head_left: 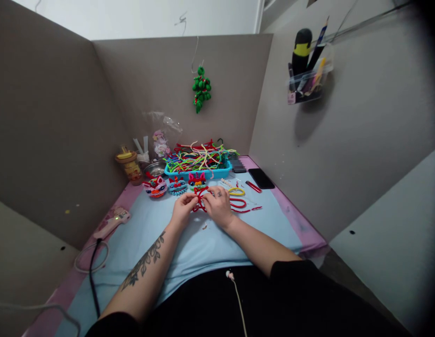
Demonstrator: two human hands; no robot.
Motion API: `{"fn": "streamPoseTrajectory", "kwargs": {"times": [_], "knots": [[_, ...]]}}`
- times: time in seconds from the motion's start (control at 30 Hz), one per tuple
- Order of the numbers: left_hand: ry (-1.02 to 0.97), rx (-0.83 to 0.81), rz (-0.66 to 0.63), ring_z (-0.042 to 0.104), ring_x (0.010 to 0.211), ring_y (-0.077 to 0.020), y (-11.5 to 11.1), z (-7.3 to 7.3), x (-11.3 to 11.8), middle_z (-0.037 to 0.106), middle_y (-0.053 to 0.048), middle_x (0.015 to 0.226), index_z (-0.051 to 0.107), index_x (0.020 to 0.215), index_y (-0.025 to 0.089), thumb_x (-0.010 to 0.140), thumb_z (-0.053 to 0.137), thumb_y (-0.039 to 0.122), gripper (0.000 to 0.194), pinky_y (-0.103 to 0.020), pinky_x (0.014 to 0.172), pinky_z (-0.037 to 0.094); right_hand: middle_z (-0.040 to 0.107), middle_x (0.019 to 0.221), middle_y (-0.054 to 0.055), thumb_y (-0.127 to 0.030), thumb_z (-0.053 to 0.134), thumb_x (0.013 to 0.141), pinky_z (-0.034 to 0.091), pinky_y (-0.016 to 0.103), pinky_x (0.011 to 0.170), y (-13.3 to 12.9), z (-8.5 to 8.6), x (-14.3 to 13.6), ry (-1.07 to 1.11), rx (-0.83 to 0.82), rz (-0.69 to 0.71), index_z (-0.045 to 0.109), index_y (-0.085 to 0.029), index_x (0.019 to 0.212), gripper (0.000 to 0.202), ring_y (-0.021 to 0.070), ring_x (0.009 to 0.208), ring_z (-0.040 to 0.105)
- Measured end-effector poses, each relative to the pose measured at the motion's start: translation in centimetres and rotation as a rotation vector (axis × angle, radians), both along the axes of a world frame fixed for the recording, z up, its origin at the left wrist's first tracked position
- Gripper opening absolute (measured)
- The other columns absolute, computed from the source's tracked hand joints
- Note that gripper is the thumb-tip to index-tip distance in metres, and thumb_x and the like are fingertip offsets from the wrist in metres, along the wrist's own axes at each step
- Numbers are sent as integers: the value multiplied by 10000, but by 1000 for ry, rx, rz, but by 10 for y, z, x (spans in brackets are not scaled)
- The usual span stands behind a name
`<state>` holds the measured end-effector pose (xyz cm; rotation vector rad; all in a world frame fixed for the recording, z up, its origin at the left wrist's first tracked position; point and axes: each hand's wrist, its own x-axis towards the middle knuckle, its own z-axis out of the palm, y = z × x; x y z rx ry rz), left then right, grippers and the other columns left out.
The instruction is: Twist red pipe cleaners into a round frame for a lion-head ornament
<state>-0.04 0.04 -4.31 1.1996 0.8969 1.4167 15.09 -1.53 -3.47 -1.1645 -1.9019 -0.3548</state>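
Note:
A piece of bent red cord (200, 200), looped into an open shape, is held between both hands above the blue cloth. My left hand (185, 206) pinches its left side with thumb and fingertips. On its right side my right hand (218, 204) grips it, with the fingers closed and partly covering it. Just behind stand three finished fuzzy figures: a pink and red one (155, 187), a blue one (177, 186) and a red one (197, 180). Right of my right hand lie a red cord loop (238, 203) and a yellow loop (237, 191).
A blue tray (184, 175) heaped with coloured stems is at the back. A black phone (261, 179) and red cutter (253, 186) lie right. A cup (130, 166) and metal bowl (155, 169) stand back left; a corded pink tool (111, 224) lies nearer. Partition walls enclose the table.

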Motion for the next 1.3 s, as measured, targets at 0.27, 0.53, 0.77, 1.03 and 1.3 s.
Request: {"fn": "streamPoseTrajectory", "kwargs": {"times": [0.27, 0.53, 0.77, 1.03, 1.3], "knots": [[-20, -37, -33, 520, 512, -84, -1, 3, -1, 616, 16, 619, 623, 787, 144, 580, 772, 318, 308, -203, 499, 384, 561, 1054, 78, -233, 513, 864, 319, 370, 885, 2, -2, 0, -21, 51, -15, 634, -207, 875, 124, 223, 1029, 425], [-46, -69, -22, 513, 544, -76, -1, 4, -1, 616, 13, 658, 638, 807, 145, 605, 753, 345, 307, -191, 518, 377, 567, 1046, 69, -239, 514, 864, 313, 370, 890, 2, -1, 0, -23, 80, -28, 634, -221, 862, 121, 220, 1012, 433], [-43, -54, -33, 480, 509, -67, -1, 2, 1, 582, 27, 626, 594, 804, 142, 620, 747, 346, 315, -185, 488, 365, 570, 1041, 72, -256, 516, 864, 309, 373, 892, 0, -1, -1, -23, 115, -40, 639, -216, 851, 130, 224, 1026, 427], [22, 19, -33, 462, 459, -62, -1, 4, 5, 528, 58, 574, 516, 811, 165, 678, 706, 362, 304, -179, 454, 344, 560, 1044, 75, -256, 529, 858, 317, 371, 886, 0, -2, -1, -25, 138, -45, 641, -217, 848, 119, 222, 1036, 424], [-7, 19, -53, 469, 443, -66, -2, 6, 4, 499, 76, 524, 497, 799, 178, 658, 722, 343, 313, -181, 460, 344, 550, 1066, 70, -264, 529, 859, 326, 371, 890, -1, -1, -1, -17, 142, -68, 642, -218, 832, 125, 224, 1041, 419]]}}
